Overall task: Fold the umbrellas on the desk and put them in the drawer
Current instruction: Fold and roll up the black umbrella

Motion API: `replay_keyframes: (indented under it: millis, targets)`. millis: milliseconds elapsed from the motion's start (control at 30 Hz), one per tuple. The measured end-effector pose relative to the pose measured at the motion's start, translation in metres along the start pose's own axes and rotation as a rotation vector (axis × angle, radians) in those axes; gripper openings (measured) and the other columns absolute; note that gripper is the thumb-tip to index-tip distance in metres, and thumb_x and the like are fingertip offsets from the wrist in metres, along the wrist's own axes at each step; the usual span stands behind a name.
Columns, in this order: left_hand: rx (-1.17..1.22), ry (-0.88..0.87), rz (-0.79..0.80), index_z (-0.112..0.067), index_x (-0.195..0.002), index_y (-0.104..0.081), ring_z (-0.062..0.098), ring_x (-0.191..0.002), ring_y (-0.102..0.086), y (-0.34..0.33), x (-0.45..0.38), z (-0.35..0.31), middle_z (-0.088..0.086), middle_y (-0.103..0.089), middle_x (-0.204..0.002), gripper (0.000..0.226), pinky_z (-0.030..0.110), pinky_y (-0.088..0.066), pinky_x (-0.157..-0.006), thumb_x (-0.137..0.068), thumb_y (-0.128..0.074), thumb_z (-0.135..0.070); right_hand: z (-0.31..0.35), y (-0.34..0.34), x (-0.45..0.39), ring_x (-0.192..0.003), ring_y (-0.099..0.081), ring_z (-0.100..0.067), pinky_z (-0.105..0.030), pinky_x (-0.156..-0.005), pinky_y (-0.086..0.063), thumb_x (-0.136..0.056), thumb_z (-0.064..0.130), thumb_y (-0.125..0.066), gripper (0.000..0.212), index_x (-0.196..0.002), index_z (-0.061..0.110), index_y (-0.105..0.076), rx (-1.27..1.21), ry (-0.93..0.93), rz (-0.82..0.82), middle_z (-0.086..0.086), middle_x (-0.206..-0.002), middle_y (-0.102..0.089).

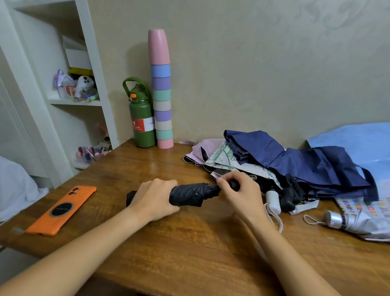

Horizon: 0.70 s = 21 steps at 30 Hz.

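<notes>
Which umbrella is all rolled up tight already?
The black umbrella, gripped by the left hand and right hand. The navy umbrella and the others lie loose and unrolled.

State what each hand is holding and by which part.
Both hold the rolled black fabric umbrella. The left hand grips around its canopy near the handle end; the right hand pinches the strap at its other end.

Two bare forearms show, with no sleeve on either as far as the frame's lower edge. The left hand [155,200] and right hand [238,194] carry no visible rings, watch or bracelet at the wrists. Fingernails look short and unpainted.
</notes>
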State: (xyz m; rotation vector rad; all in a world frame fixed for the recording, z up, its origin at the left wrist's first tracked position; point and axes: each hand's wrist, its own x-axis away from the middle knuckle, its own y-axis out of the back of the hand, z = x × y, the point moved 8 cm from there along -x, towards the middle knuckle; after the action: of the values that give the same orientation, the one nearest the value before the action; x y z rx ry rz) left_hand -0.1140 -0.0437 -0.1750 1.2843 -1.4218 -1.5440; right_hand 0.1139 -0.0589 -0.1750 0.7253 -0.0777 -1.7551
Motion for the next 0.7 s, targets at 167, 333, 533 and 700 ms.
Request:
replay_keyframes:
  millis: [167, 333, 533, 700]
  targets:
    - [0.028, 0.017, -0.014, -0.038, -0.096, -0.049, 0.014, -0.092, -0.066, -0.012, -0.001, 0.005, -0.012, -0.066, -0.096, 0.033, 0.028, -0.047, -0.072, -0.082, -0.078, -0.043, -0.002, -0.014, 0.003, -0.087, -0.06, -0.005, -0.028, -0.076, -0.047, -0.091, 0.043, -0.069, 0.018, -0.079, 0.03, -0.07, 0.01, 0.01, 0.105, 0.01, -0.086, -0.068]
    - [0.051, -0.005, 0.07, -0.037, -0.099, -0.049, 0.014, -0.098, -0.064, -0.018, -0.007, 0.005, -0.014, -0.061, -0.098, 0.035, 0.032, -0.05, -0.082, -0.081, -0.078, -0.045, -0.013, -0.014, 0.0, -0.07, -0.07, -0.011, -0.04, -0.078, -0.059, -0.089, 0.045, -0.074, 0.019, -0.078, 0.03, -0.077, -0.076, -0.043, 0.182, 0.005, -0.071, -0.073]
    - [0.138, -0.159, 0.102, -0.041, -0.122, -0.05, 0.012, -0.106, -0.057, -0.013, -0.018, -0.049, -0.015, -0.06, -0.116, 0.052, 0.036, -0.047, -0.083, -0.078, -0.072, -0.06, -0.002, -0.02, 0.004, -0.066, -0.064, -0.008, -0.033, -0.069, -0.052, -0.092, 0.035, -0.074, 0.019, -0.076, 0.024, -0.072, -0.134, 0.026, 0.112, 0.008, -0.07, -0.07]
    - [-0.012, -0.052, -0.089, -0.031, -0.097, -0.06, 0.025, -0.09, -0.068, -0.018, -0.019, -0.062, -0.005, -0.069, -0.091, 0.026, 0.034, -0.043, -0.069, -0.085, -0.067, -0.053, -0.012, -0.02, 0.006, -0.067, -0.065, -0.01, -0.036, -0.068, -0.054, -0.093, 0.035, -0.071, 0.018, -0.077, 0.027, -0.07, -0.091, -0.014, 0.093, 0.008, -0.072, -0.071]
